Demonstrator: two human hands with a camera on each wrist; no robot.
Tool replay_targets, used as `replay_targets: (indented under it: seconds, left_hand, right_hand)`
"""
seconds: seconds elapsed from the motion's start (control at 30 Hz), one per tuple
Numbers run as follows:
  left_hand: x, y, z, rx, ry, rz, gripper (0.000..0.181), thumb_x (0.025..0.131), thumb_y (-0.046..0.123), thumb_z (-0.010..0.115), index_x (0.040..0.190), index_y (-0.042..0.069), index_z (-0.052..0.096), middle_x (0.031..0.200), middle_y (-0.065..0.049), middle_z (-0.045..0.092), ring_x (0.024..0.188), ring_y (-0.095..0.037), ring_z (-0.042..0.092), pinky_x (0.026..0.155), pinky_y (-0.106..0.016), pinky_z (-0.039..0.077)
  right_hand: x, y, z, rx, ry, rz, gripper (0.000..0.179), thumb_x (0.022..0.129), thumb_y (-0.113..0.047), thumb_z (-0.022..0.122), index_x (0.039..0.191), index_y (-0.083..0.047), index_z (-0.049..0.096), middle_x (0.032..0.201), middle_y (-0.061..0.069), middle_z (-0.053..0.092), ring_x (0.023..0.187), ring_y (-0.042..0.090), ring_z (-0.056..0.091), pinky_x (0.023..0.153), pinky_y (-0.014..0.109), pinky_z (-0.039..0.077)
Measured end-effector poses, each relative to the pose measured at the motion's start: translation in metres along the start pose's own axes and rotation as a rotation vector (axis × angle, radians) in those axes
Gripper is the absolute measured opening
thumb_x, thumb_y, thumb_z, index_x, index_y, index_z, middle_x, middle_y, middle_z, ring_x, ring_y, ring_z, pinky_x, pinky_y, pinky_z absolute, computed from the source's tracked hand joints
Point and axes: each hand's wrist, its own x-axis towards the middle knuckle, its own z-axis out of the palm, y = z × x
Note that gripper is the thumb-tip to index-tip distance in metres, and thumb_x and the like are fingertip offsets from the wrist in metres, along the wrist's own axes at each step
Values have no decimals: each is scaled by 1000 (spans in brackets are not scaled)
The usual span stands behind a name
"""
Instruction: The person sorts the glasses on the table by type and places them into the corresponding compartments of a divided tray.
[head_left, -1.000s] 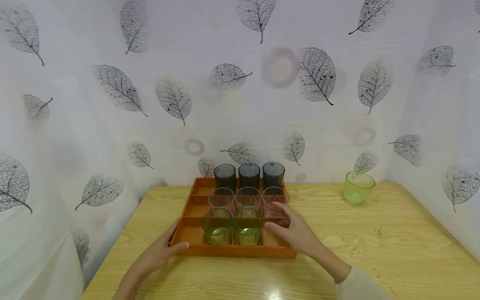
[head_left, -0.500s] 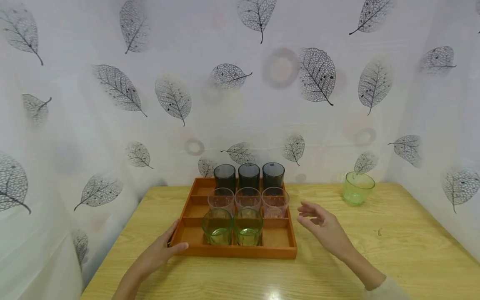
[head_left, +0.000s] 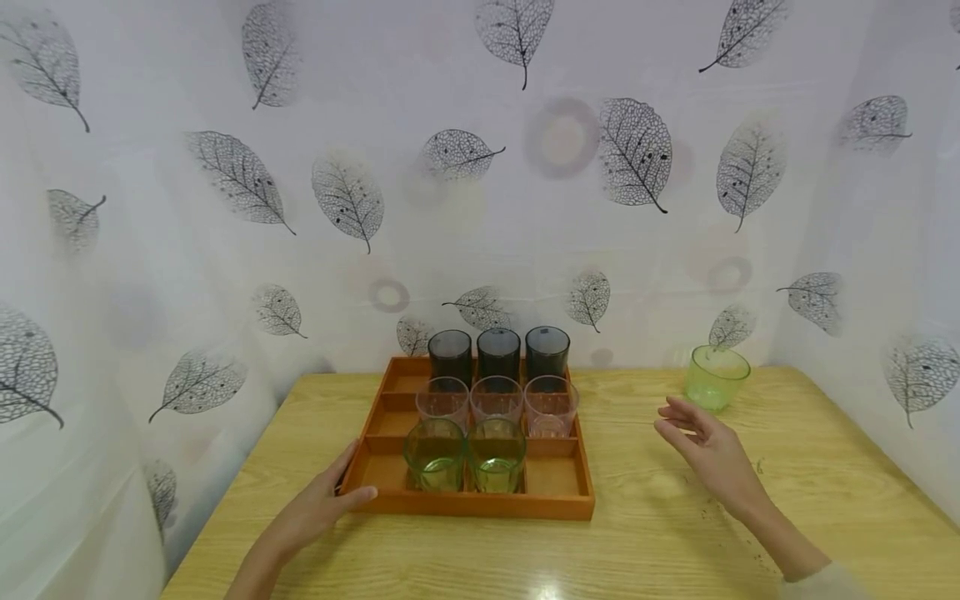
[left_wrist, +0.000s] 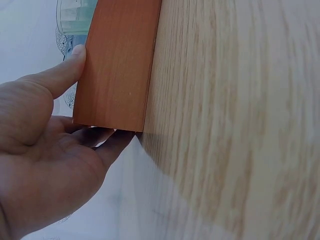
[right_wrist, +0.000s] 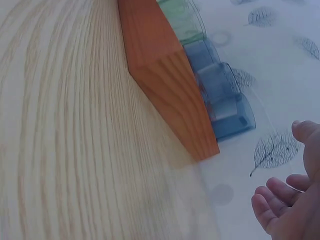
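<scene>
My left hand (head_left: 318,504) grips the near left corner of a wooden divided tray (head_left: 480,503). In the left wrist view the thumb (left_wrist: 75,57) lies against the tray's front wall and the other fingers curl along its side. Upright in the tray stand rows of glasses: dark grey tumblers (head_left: 498,354) at the back, clear pinkish glasses (head_left: 551,408) in the middle, and two green glasses (head_left: 435,458) in front. My right hand (head_left: 716,458), fingers loosely bent, holds nothing. It is in the air just short of a lone light green glass (head_left: 716,383) at the table's back right.
The tray's front right compartment (head_left: 555,467) and its left column (head_left: 390,462) show bare wood. A pale leaf-print curtain (head_left: 480,208) rises behind the table and along both sides. The wooden table (head_left: 637,542) stretches to the right of the tray.
My right hand has moved from above the tray's right side rightward across the table, toward the lone green glass. The left hand and the tray have stayed in place.
</scene>
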Motion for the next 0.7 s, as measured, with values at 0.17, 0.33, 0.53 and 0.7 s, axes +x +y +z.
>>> replay_targets:
  seconds: [0.17, 0.33, 0.53, 0.7]
  left_hand:
    - [1, -1, 0, 2, 1, 2, 93, 104, 32, 64, 165, -1, 2, 169, -28, 4, 151, -52, 11, 116, -69, 24]
    - [0, -1, 0, -6, 2, 7, 92, 104, 30, 65, 165, -1, 2, 169, -28, 4, 152, -52, 11, 116, -68, 24]
    - [0, -2, 0, -2, 0, 9, 92, 104, 31, 64, 164, -2, 3, 169, -28, 4, 152, -52, 11, 116, -68, 24]
    - [0, -1, 0, -3, 2, 2, 92, 104, 31, 65, 165, 0, 3, 169, -27, 4, 152, -50, 10, 117, -69, 22]
  right_hand:
    - [-1, 15, -15, -39, 47, 17, 59, 106, -27, 63, 150, 7, 46, 135, 26, 61, 105, -20, 49, 85, 3, 43]
    - [-3, 28, -30, -76, 105, 35, 59, 105, -29, 64, 148, 8, 47, 130, 21, 63, 102, -21, 49, 82, 2, 43]
    - [-6, 48, -45, -102, 177, 81, 61, 104, -31, 66, 145, 11, 50, 117, -7, 63, 97, -20, 50, 77, 2, 44]
    - [-10, 60, -57, -119, 199, 137, 66, 103, -34, 67, 146, 12, 47, 112, -23, 56, 94, -21, 47, 71, 4, 45]
